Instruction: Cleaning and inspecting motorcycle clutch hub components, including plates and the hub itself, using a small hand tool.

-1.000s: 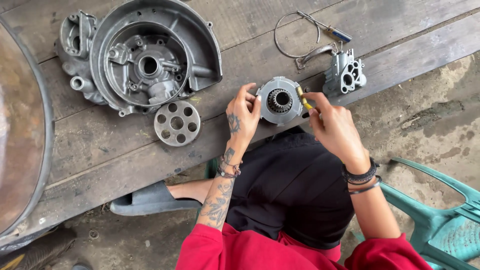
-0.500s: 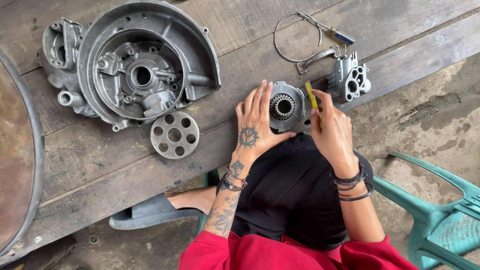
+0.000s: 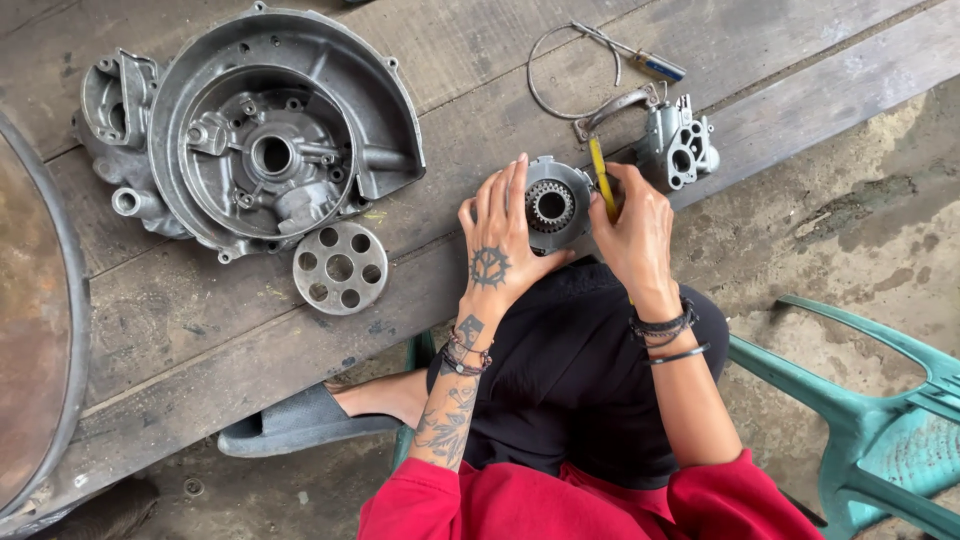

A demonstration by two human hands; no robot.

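My left hand [image 3: 500, 245] is laid flat against the left side of a round grey metal part with a toothed hub [image 3: 555, 203], steadying it at the bench's front edge. My right hand [image 3: 632, 228] grips a yellow-handled tool [image 3: 599, 186] and holds its tip against the right rim of that part. Both wrists carry bracelets. The part's lower edge is hidden behind my fingers.
A large grey engine casing [image 3: 265, 130] lies at the left of the wooden bench [image 3: 200, 330], with a perforated metal disc [image 3: 340, 267] beside it. A small cast housing [image 3: 683, 147], a wire ring [image 3: 570, 70] and a screwdriver [image 3: 650, 62] lie behind. A green plastic chair [image 3: 880, 420] stands right.
My left hand has spread flat over the round part's left side, and the view has shifted so the casing sits further left. My right hand keeps the yellow tool at the rim.
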